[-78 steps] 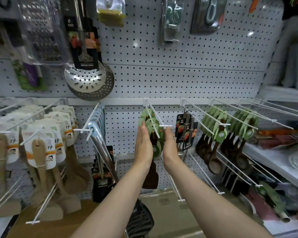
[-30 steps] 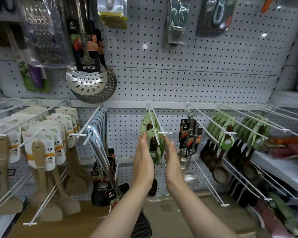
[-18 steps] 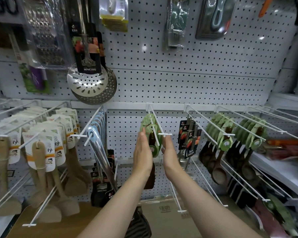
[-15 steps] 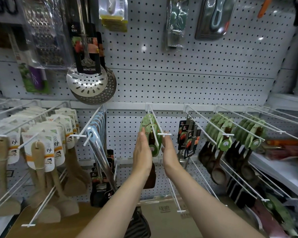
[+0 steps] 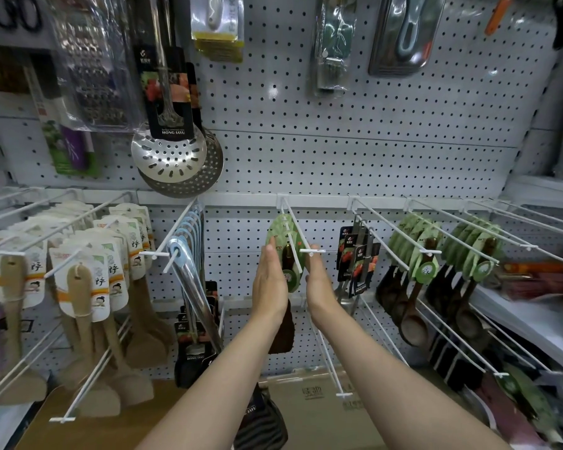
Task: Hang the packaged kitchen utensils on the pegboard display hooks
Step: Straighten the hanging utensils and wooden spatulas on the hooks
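Head view: the left hand (image 5: 269,280) and right hand (image 5: 319,280), fingers straight and flat, press from either side on the green-carded dark utensils (image 5: 288,254) hanging on a white hook (image 5: 294,232). Behind the hands a white pegboard (image 5: 355,151) fills the wall. Steel skimmers (image 5: 176,157) hang up-left, wooden spatulas (image 5: 78,287) far left, and a cardboard box (image 5: 312,404) lies under the forearms.

A white pegboard (image 5: 355,151) carries rows of long white wire hooks (image 5: 381,235). On them hang green-carded dark spoons (image 5: 416,271), wooden spatulas (image 5: 82,287) on white cards, blue-handled steel utensils (image 5: 189,264) and, higher up, perforated steel skimmers (image 5: 173,157).
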`<action>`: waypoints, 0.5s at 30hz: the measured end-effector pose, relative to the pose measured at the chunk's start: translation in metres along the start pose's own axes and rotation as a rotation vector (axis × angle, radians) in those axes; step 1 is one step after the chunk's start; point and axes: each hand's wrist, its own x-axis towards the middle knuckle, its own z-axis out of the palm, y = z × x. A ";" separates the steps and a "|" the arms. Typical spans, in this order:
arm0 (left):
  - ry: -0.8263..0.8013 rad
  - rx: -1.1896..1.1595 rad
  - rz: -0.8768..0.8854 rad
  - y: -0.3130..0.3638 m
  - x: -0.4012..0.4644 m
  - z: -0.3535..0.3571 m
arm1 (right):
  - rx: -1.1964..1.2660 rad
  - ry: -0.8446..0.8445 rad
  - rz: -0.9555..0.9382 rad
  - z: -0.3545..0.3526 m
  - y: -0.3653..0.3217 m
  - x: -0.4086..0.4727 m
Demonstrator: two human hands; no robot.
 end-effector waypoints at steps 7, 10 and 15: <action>-0.006 0.043 -0.011 0.006 -0.001 -0.001 | -0.028 -0.001 0.045 0.004 0.000 0.006; -0.009 0.048 -0.031 0.008 0.001 0.000 | -0.038 0.024 0.065 0.005 -0.006 0.005; -0.018 0.047 -0.027 0.004 0.004 -0.001 | -0.078 0.062 0.104 0.008 -0.011 0.006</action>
